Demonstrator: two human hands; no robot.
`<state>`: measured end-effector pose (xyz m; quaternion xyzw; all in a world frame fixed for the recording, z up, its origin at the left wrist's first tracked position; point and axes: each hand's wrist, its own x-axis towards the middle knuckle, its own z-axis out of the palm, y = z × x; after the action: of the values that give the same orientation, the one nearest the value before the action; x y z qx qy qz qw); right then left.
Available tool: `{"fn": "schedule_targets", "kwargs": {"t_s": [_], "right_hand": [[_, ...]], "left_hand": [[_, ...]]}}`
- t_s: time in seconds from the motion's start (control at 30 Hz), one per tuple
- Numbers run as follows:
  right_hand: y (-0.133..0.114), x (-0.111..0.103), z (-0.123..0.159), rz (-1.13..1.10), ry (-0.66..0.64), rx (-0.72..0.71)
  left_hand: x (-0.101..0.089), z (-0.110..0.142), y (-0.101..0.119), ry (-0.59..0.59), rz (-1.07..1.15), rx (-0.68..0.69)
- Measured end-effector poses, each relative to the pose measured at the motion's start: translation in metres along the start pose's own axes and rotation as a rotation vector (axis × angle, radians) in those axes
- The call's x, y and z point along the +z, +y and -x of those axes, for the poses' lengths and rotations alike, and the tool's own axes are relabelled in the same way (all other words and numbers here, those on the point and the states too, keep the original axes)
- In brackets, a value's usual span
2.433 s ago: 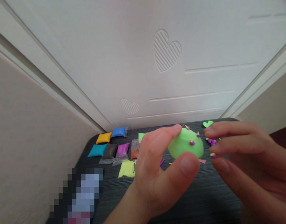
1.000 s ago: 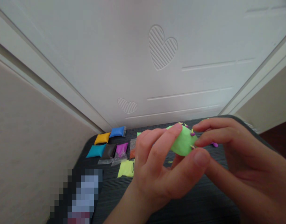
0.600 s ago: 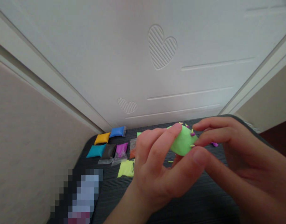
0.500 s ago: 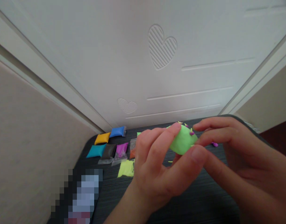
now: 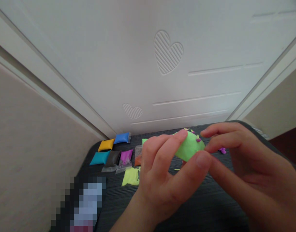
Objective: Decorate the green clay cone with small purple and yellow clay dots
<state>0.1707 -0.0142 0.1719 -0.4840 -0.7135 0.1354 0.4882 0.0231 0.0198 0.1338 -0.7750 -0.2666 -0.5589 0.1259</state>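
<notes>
My left hand [image 5: 162,170] is wrapped round a smooth, rounded lump of light green modelling clay [image 5: 189,146], held above the dark table. Small purple-and-yellow clay bits [image 5: 198,138] stick up from the lump's upper right side. My right hand [image 5: 240,154] is at the lump's right edge, its index finger raised and bent. Its middle finger and thumb come together beside my left thumb; whatever is between them is hidden or too small to name.
On the dark table [image 5: 119,206] lie yellow [image 5: 106,145], blue [image 5: 122,138], teal [image 5: 100,158], black [image 5: 111,159] and purple [image 5: 126,157] clay packets. A flattened yellow-green clay piece [image 5: 130,176] is nearer. Purple bits [image 5: 222,150] lie behind my right hand. A pixelated dark-edged object [image 5: 87,203] is at left; a white panel [image 5: 102,64] stands behind.
The view has tilted up slightly, so most things sit a little lower. Both hands keep nearly the same pose round the green clay, with only a slight shift of the right fingers.
</notes>
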Motion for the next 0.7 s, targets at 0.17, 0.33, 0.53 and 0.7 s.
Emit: {"fn": "schedule_targets", "kwargs": {"t_s": [0.17,0.33,0.53,0.7], "right_hand": [[-0.001,-0.001,0.0,0.006,0.014,-0.034],[-0.001,-0.002,-0.001,0.046,0.031,-0.079],[-0.002,-0.003,0.001,0.127,0.036,-0.148],[0.001,-0.003,0.0,0.212,0.002,-0.189]], "left_hand": [[0.0,0.002,0.0,-0.016,0.028,-0.029],[-0.001,0.0,0.002,-0.015,0.024,-0.072],[-0.006,-0.002,0.01,-0.11,0.089,-0.253],[-0.007,-0.002,0.01,-0.09,0.092,-0.269]]}}
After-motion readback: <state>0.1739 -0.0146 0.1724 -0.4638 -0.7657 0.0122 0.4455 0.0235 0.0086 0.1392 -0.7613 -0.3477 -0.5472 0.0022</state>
